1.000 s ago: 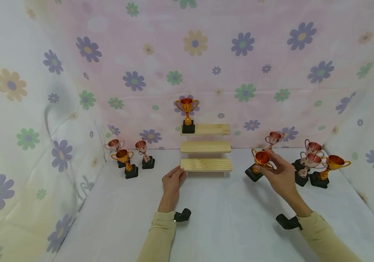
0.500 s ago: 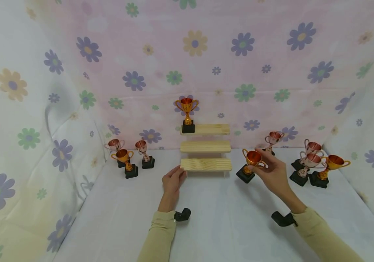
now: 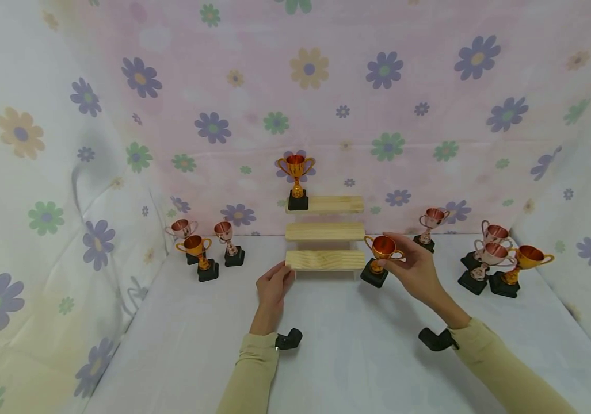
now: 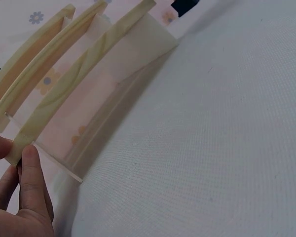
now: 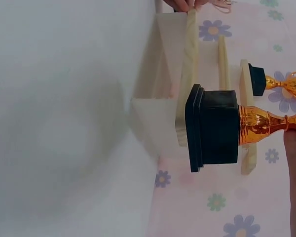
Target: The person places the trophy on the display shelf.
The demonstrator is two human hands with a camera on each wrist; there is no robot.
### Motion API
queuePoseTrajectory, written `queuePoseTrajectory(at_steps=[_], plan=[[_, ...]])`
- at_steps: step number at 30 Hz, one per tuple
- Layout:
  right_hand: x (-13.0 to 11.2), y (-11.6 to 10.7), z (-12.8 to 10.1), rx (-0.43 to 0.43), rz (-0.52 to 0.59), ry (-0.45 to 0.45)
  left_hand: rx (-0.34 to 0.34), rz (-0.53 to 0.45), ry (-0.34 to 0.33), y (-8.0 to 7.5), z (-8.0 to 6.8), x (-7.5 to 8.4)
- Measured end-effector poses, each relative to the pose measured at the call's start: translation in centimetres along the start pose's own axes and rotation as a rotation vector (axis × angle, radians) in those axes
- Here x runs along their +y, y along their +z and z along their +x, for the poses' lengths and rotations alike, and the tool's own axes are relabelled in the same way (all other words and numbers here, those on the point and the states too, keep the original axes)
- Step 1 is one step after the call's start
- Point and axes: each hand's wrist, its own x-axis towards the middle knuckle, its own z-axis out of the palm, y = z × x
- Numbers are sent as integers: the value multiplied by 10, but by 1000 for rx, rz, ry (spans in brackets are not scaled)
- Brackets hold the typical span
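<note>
A three-step wooden display stand (image 3: pixel 325 260) stands at the back middle. My left hand (image 3: pixel 273 286) pinches the left end of its lowest step (image 4: pixel 64 91), thumb above and fingers below in the left wrist view. Just off the stand's right end, my right hand (image 3: pixel 415 270) grips a gold trophy cup (image 3: pixel 384 247) by its side and stem. The cup leans a little, and its black base (image 5: pixel 214 129) hangs above the table in the right wrist view. Another gold trophy (image 3: pixel 296 167) is upright on the left end of the top step.
Two rose-gold trophies (image 3: pixel 224 233) and a gold one (image 3: pixel 195 247) stand left of the stand. To the right, a rose-gold trophy (image 3: pixel 432 218) stands alone near the back wall, with a cluster including another gold trophy (image 3: pixel 529 256) beyond it. Flowered cloth (image 3: pixel 326 103) hangs behind.
My right hand has carried the gold trophy leftward, from near the right-hand trophies to the stand's right end. The left hand has stayed on the lowest step.
</note>
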Motion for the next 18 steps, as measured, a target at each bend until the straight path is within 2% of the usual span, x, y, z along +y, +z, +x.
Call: queuePoseTrajectory(at_steps=[10,18], plan=[[-7,11,12,-114,14,16,3,-11,7,1,1,-1],[-11,19,21,-157,32,-4,8,-21,22,1,1,-3]])
